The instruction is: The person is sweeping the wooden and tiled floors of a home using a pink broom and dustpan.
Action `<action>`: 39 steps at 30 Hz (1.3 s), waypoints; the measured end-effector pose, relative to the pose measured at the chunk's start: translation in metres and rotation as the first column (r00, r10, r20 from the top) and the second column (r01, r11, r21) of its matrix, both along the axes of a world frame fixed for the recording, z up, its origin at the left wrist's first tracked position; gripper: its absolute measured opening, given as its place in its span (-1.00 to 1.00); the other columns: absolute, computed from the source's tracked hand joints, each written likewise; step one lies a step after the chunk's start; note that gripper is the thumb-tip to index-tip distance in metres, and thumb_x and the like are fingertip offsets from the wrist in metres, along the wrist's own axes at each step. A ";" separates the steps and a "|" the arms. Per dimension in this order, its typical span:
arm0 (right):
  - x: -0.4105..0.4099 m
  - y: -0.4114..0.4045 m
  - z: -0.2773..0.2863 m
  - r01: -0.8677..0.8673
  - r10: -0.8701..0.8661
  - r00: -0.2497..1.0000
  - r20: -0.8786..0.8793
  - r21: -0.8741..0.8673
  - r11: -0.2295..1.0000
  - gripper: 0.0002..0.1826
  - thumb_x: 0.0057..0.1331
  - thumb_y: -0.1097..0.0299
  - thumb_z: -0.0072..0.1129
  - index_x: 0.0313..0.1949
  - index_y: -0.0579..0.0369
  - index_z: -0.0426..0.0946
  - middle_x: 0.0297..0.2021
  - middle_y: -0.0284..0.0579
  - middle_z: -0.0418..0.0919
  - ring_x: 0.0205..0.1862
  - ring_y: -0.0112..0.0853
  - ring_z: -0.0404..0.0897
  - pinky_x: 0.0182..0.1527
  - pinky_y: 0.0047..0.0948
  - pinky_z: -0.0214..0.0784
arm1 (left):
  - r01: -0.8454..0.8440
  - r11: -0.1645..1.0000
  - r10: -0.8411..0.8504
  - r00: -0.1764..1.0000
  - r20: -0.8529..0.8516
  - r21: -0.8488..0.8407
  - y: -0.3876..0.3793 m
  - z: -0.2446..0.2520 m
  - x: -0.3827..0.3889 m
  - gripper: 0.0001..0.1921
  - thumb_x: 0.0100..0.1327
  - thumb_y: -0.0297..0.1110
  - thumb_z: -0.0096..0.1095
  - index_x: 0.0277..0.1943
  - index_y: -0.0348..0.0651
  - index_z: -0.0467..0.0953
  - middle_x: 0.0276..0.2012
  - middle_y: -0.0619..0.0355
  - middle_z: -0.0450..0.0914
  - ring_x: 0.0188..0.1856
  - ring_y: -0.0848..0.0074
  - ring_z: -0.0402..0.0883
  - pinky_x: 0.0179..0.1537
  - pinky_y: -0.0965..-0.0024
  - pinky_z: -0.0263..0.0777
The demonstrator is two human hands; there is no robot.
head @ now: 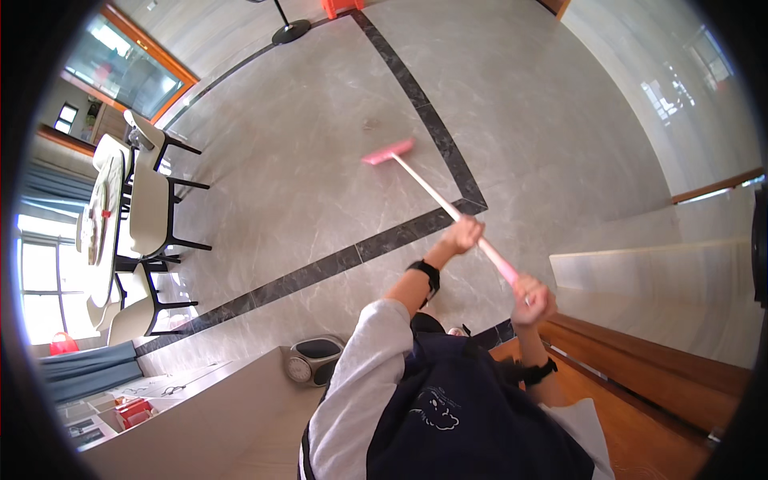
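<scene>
A pink broom (389, 152) with a long, pale pole reaches away from me over the grey marble floor tiles. My left hand (465, 234) grips the middle of the pole, near the corner of a dark tile border (393, 236). Close to the pole's pink upper end, my right hand (533, 300) is closed around it, nearer my body. The broom head rests on or just over the floor and is slightly blurred. Beyond it lies a small brownish patch (370, 124), too small to make out.
White chairs (150, 210) with black legs surround a table (108, 240) at the left. A black round stand base (291, 32) and a red plastic object (342, 6) are at the far edge. A white cabinet (228, 396) is lower left; a wooden door (648, 366) is lower right.
</scene>
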State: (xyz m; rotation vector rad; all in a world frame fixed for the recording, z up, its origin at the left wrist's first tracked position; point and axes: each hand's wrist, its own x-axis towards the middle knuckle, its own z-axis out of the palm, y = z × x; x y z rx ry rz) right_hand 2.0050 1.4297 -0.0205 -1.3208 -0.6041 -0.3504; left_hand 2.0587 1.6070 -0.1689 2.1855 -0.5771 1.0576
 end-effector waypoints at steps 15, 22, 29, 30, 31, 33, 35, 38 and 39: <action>-0.026 -0.040 0.205 0.128 -0.157 0.971 0.181 0.161 0.979 -0.64 0.27 0.27 -0.45 -0.71 -0.02 0.03 -0.88 -0.36 0.09 -0.86 -0.57 0.09 -0.76 -0.62 -0.01 | 0.309 0.888 -0.439 0.788 -0.432 -0.340 -0.082 0.184 -0.051 -0.67 0.09 -0.41 -0.23 -0.77 -0.23 0.24 -0.86 -0.03 0.26 -0.82 0.13 0.26 -0.74 0.20 0.17; -0.022 -0.021 0.141 0.012 -0.009 0.999 -0.033 0.072 0.997 -0.61 0.29 0.21 -0.48 -0.70 0.00 0.04 -0.88 -0.35 0.10 -0.88 -0.56 0.10 -0.80 -0.61 0.04 | 0.244 0.867 -0.427 0.813 -0.396 -0.434 -0.076 0.095 -0.054 -0.68 0.06 -0.36 -0.22 -0.77 -0.22 0.23 -0.83 -0.01 0.29 -0.77 0.13 0.30 -0.67 0.20 0.22; 0.018 0.042 0.081 0.175 -0.017 0.956 0.292 -0.526 0.832 -0.73 0.17 0.46 -0.30 -0.70 0.13 0.08 -0.86 -0.20 0.18 -0.83 -0.45 0.19 -0.81 -0.53 0.01 | -0.025 0.943 -0.123 0.899 -0.419 -0.331 0.021 0.031 -0.015 -0.73 0.03 -0.29 -0.25 -0.70 -0.19 0.25 -0.74 0.02 0.31 -0.64 0.18 0.35 -0.55 0.23 0.27; 0.028 0.044 0.038 0.667 -0.294 0.599 0.745 -0.261 0.698 -0.72 0.21 0.44 -0.34 -0.68 0.14 0.06 -0.86 -0.19 0.17 -0.83 -0.44 0.21 -0.83 -0.52 -0.01 | -0.034 0.933 -0.118 0.912 -0.394 -0.357 0.035 0.039 -0.003 -0.71 0.05 -0.27 -0.29 -0.69 -0.20 0.25 -0.73 0.00 0.31 -0.62 0.17 0.34 -0.52 0.21 0.24; 0.031 0.066 0.058 0.019 0.019 0.986 0.164 -0.228 0.973 -0.71 0.25 0.39 -0.39 -0.65 0.14 0.06 -0.85 -0.19 0.17 -0.83 -0.44 0.22 -0.81 -0.50 0.02 | -0.049 0.935 -0.099 0.915 -0.390 -0.352 0.051 0.041 0.005 -0.70 0.06 -0.27 -0.30 -0.69 -0.22 0.24 -0.73 -0.01 0.30 -0.62 0.15 0.33 -0.52 0.21 0.22; 0.035 0.088 0.072 -0.054 0.056 0.988 0.146 -0.020 0.998 -0.70 0.26 0.38 -0.40 -0.65 0.13 0.06 -0.85 -0.19 0.17 -0.83 -0.45 0.20 -0.80 -0.49 0.03 | -0.049 0.941 -0.096 0.910 -0.402 -0.334 0.069 0.057 0.012 -0.66 0.10 -0.26 -0.36 -0.66 -0.26 0.26 -0.71 -0.02 0.31 -0.61 0.13 0.32 -0.50 0.23 0.23; 0.028 0.093 0.098 -0.064 0.054 0.997 0.057 0.195 0.979 -0.68 0.28 0.34 -0.43 -0.65 0.12 0.06 -0.86 -0.21 0.15 -0.85 -0.49 0.11 -0.76 -0.49 0.03 | -0.014 0.943 -0.132 0.902 -0.411 -0.333 0.067 0.084 0.014 -0.61 0.14 -0.25 -0.43 -0.65 -0.28 0.27 -0.70 -0.03 0.31 -0.61 0.13 0.32 -0.50 0.24 0.24; 0.012 0.074 0.148 0.022 -0.023 1.000 0.003 0.197 0.980 -0.65 0.26 0.39 -0.41 -0.71 0.14 0.09 -0.85 -0.20 0.24 -0.83 -0.44 0.24 -0.78 -0.44 0.17 | 0.068 0.931 -0.221 0.886 -0.407 -0.357 0.047 0.129 -0.006 -0.66 0.13 -0.29 -0.38 -0.64 -0.27 0.28 -0.68 -0.02 0.33 -0.60 0.15 0.33 -0.50 0.26 0.24; 0.005 0.063 0.153 0.000 0.006 1.000 -0.030 0.211 0.977 -0.63 0.26 0.38 -0.39 -0.73 0.13 0.09 -0.84 -0.21 0.25 -0.82 -0.44 0.27 -0.76 -0.44 0.18 | 0.096 0.922 -0.265 0.863 -0.431 -0.375 0.038 0.139 -0.013 -0.66 0.13 -0.28 -0.37 -0.64 -0.27 0.28 -0.68 -0.02 0.33 -0.60 0.16 0.34 -0.50 0.26 0.24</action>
